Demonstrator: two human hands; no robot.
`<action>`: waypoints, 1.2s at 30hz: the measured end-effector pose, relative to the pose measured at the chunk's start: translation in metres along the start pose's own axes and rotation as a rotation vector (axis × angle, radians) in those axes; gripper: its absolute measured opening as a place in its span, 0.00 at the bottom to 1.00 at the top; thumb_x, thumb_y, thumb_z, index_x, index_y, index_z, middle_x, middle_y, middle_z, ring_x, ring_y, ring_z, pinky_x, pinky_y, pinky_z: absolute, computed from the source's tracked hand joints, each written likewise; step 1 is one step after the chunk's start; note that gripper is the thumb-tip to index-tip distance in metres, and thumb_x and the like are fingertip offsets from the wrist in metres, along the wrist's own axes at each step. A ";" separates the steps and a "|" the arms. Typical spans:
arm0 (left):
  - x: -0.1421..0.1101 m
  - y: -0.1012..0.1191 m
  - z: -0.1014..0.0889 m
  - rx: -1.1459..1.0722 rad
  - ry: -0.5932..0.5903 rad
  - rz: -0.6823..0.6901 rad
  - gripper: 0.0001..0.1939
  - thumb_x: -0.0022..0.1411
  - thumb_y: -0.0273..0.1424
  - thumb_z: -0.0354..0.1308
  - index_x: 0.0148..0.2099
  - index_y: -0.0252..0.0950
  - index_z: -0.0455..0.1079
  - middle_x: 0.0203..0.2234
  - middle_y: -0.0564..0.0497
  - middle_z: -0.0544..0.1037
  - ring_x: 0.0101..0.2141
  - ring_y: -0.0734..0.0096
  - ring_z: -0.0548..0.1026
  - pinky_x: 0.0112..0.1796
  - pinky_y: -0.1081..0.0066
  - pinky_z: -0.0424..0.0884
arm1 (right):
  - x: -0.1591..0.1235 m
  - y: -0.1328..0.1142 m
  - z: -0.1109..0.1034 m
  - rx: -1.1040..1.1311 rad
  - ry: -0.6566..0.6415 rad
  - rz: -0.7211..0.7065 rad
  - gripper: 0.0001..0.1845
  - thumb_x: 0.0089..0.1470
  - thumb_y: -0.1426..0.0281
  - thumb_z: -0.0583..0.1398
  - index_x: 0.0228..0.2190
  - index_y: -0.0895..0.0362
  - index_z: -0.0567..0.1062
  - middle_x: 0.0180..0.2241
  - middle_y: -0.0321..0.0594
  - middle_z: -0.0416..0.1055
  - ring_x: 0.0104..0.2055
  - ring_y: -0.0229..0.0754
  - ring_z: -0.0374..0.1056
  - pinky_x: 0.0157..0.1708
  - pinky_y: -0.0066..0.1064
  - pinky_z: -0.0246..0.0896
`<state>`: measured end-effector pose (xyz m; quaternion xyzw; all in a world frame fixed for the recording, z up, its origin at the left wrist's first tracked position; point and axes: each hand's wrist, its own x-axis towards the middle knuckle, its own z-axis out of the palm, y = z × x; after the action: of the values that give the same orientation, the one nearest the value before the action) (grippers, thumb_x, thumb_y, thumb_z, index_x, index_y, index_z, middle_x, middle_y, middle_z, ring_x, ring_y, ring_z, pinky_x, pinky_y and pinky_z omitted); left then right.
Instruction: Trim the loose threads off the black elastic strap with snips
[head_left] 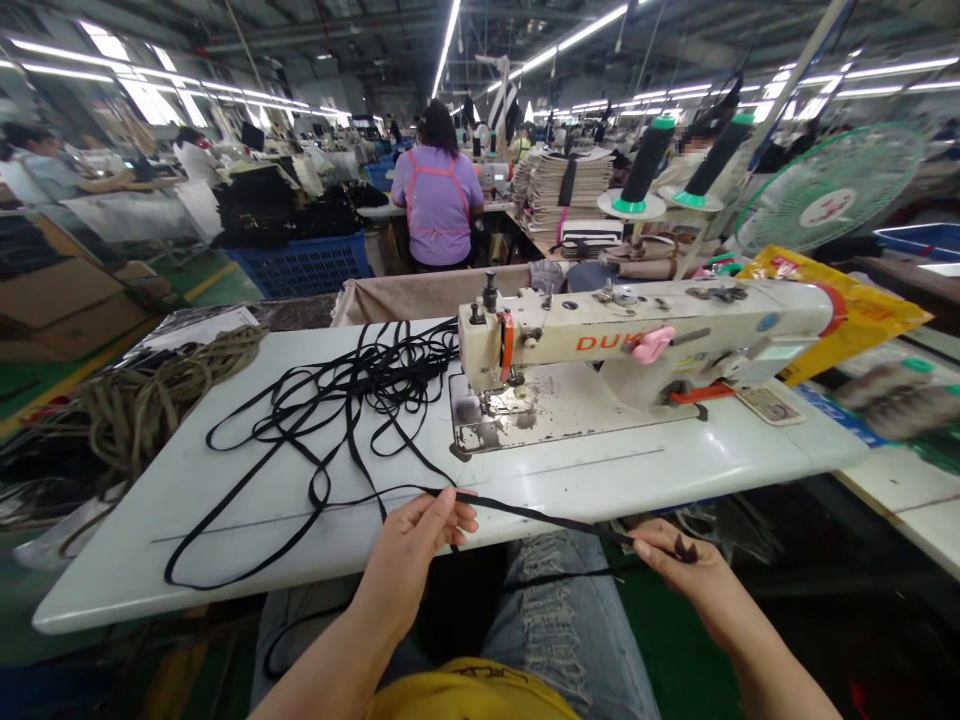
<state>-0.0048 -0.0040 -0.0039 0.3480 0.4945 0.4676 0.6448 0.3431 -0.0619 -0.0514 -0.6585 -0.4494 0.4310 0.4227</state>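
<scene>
A narrow black strap (536, 513) runs taut between my two hands over the front edge of the white sewing table (570, 480). My left hand (416, 540) is closed, pinching the strap between thumb and fingers. To the right and slightly lower, my right hand (682, 570) grips the other end, with a dark bit poking out above its fingers. More of the strap lies in a loose tangle of loops (375, 375) on the table's left half. Some of it also hangs across my lap. The sewing machine (645, 330) stands just beyond my hands.
Olive-brown cord (157, 390) is bundled off the table's left end. Thread spools (649, 160), a green fan (832, 195) and a yellow bag (840, 300) are behind the machine. A person in purple (439, 190) sits ahead, near a blue crate (300, 268).
</scene>
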 end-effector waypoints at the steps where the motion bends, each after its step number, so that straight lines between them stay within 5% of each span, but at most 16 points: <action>1: 0.000 0.000 0.000 -0.009 -0.002 0.001 0.22 0.59 0.48 0.66 0.35 0.31 0.80 0.33 0.40 0.83 0.33 0.64 0.78 0.34 0.69 0.73 | 0.002 0.003 -0.001 -0.007 -0.003 0.007 0.25 0.38 0.46 0.73 0.27 0.55 0.86 0.35 0.47 0.76 0.39 0.53 0.70 0.40 0.40 0.66; 19: 0.001 -0.001 0.003 -0.037 0.010 -0.017 0.22 0.55 0.47 0.69 0.37 0.30 0.81 0.31 0.41 0.82 0.32 0.64 0.76 0.33 0.69 0.72 | 0.002 -0.006 0.001 -0.143 -0.130 0.002 0.29 0.37 0.41 0.71 0.27 0.55 0.86 0.31 0.46 0.76 0.38 0.53 0.71 0.42 0.40 0.66; 36: 0.004 0.004 -0.009 -0.129 0.132 -0.011 0.23 0.48 0.46 0.74 0.36 0.30 0.79 0.28 0.46 0.80 0.31 0.69 0.75 0.33 0.72 0.73 | -0.007 -0.024 0.006 -0.058 -0.192 -0.058 0.20 0.47 0.50 0.70 0.34 0.53 0.86 0.30 0.38 0.68 0.35 0.46 0.65 0.38 0.36 0.60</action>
<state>-0.0137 0.0010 -0.0039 0.2712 0.5068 0.5169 0.6344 0.3298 -0.0620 -0.0289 -0.6129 -0.5189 0.4664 0.3708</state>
